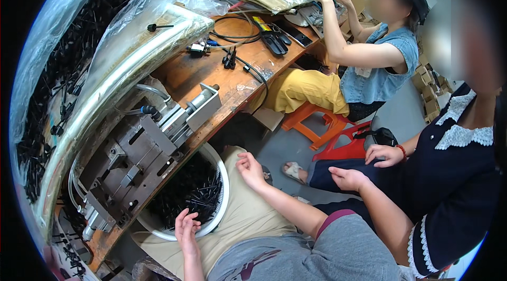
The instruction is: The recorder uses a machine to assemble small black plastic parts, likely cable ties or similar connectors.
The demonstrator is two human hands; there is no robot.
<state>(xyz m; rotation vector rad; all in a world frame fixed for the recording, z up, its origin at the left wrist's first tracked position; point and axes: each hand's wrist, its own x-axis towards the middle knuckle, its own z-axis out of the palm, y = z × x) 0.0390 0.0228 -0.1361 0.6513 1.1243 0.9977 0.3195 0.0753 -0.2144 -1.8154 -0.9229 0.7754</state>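
Observation:
My left hand (187, 229) is raised at the near rim of a round white basket (225, 196), fingers loosely bent and apart, nothing visible in them. Several thin black plastic parts (193, 191) fill the basket, which stands against my legs below the table edge. Over my right thigh hovers my right hand (250, 170), its fingers half curled and apart, also holding nothing that I can see. Nearest to both hands on the bench is a metal fixture (150, 144) with cylinders, a sliding rod and air hoses.
Beyond the fixture, a large plastic-lined bin (79, 43) holds more black parts. Cables, a yellow-and-black tool (272, 37) and small black pieces (229, 58) lie on the wooden table (185, 78). One co-worker sits at the far end; another stands at my right, hands near my arm.

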